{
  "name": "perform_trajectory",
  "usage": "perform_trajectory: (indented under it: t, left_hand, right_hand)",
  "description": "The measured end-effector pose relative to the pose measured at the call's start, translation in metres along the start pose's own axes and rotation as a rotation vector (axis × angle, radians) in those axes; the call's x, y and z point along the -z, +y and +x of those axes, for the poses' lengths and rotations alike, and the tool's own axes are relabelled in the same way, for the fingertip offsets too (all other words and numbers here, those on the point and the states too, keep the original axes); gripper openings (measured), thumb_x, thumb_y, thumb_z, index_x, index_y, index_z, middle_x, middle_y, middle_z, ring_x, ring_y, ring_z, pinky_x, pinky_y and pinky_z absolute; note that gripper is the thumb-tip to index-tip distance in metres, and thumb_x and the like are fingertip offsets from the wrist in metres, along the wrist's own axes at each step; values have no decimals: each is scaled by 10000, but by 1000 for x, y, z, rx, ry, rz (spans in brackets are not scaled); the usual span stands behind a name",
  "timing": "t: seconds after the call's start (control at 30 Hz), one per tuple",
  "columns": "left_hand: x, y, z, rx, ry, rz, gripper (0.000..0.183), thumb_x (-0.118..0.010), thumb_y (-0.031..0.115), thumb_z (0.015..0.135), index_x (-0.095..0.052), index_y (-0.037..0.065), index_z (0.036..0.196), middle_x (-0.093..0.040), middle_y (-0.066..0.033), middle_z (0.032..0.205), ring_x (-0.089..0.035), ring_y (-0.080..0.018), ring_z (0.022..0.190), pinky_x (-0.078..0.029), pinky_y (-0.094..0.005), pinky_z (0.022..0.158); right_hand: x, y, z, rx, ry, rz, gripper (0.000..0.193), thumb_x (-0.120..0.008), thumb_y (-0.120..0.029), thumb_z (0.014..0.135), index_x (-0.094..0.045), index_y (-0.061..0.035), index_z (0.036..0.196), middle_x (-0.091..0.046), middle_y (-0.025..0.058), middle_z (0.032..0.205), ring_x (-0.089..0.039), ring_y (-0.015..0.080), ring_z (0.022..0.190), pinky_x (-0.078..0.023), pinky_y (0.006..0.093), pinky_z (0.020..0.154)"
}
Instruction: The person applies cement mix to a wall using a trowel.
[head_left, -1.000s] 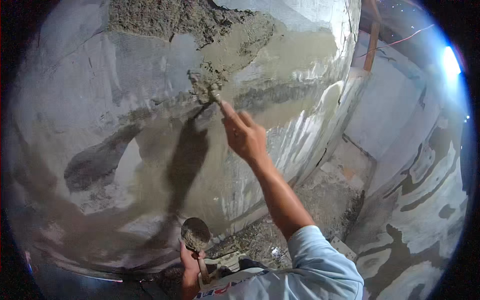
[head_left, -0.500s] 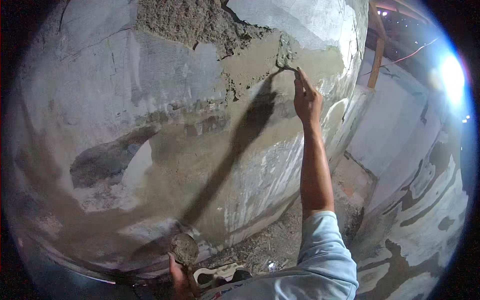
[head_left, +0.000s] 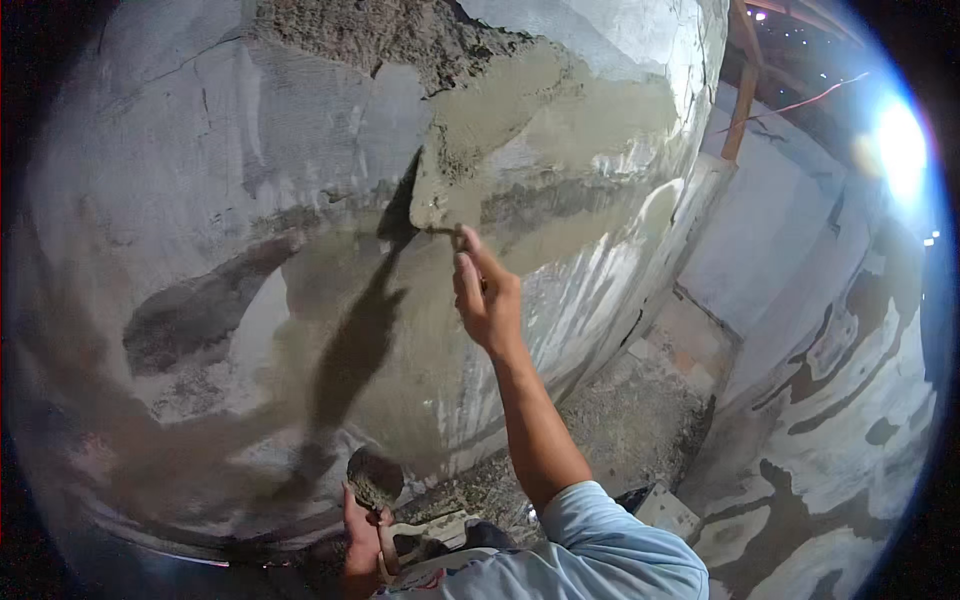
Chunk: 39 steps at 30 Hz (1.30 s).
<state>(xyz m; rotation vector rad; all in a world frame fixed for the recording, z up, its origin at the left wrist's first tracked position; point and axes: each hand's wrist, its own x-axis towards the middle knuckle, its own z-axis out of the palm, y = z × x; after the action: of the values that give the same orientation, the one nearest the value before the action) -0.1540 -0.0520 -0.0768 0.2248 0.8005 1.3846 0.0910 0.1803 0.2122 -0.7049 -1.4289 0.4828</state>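
My right hand (head_left: 488, 300) is closed round the handle of a trowel (head_left: 430, 212). The mortar-smeared blade lies against the damp plastered wall (head_left: 350, 260), beside a fresh patch of mortar (head_left: 510, 100). Low in the view, my left hand (head_left: 362, 530) grips a small round, dark dish (head_left: 376, 478) with grey mortar on its lower part. The grip on that dish is partly hidden. Above the trowel, the wall has a rough, broken area of exposed dark plaster (head_left: 370, 35).
Rubble ground (head_left: 630, 400) runs along the wall's foot. To the right stands another pale, patchy wall (head_left: 780, 260), with a wooden post (head_left: 740, 110) and a bright lamp (head_left: 902, 150) beyond. A pale object with dark openings (head_left: 430, 535) lies beside my left hand.
My right hand has brought the trowel down and to the left across the wall. The mortar near its former place looks flatter. My left hand stays low, with the dish tilted differently.
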Motion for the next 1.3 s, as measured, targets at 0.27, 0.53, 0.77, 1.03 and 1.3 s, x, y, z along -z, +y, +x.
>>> perform_trajectory:
  t: [0.27, 0.53, 0.77, 1.03, 1.3]
  left_hand:
    - [-6, -6, -7, 5, 3, 4, 717, -395, 700, 982, -490, 76, 1323, -607, -82, 959, -509, -206, 530, -385, -343, 459]
    - [12, -14, -18, 31, -85, -146, 641, -407, 643, 1004, -521, 91, 1308, -620, -94, 1037, -513, -199, 533, -427, -334, 468]
    - [8, -4, -19, 4, -74, -87, 638, -470, 670, 965, -532, 130, 1300, -651, -72, 1042, -538, -212, 578, -434, -338, 487]
    - [-6, -15, -30, -106, 31, -101, 678, -351, 666, 1015, -527, 82, 1310, -656, -71, 1001, -532, -192, 579, -426, -336, 486]
    - [-73, 5, -34, -243, -11, -18, 587, -467, 546, 1023, -521, 70, 1362, -635, -77, 1261, -615, -169, 802, -482, -315, 565]
  right_hand:
    - [35, -4, 15, 72, 122, -144, 375, -542, -85, 1029, -558, 15, 1390, -575, 9, 748, -501, 46, 646, -430, 213, 571]
    - [18, 30, -52, 216, -84, -288, 347, -649, -43, 940, -638, -42, 1287, -712, 229, 1098, -719, 368, 999, -568, 349, 808]
    - [101, 16, 64, 592, -229, -523, 394, -657, -83, 951, -627, -108, 1343, -715, 182, 1164, -740, 310, 960, -601, 381, 771]
    - [128, -1, 124, 528, -421, -595, 349, -637, -72, 960, -655, -120, 1305, -715, 196, 1159, -729, 339, 1010, -599, 371, 830]
    - [145, 101, -18, 271, -805, -757, 374, -697, -194, 922, -657, -193, 1295, -735, 148, 1017, -721, 354, 768, -583, 420, 640]
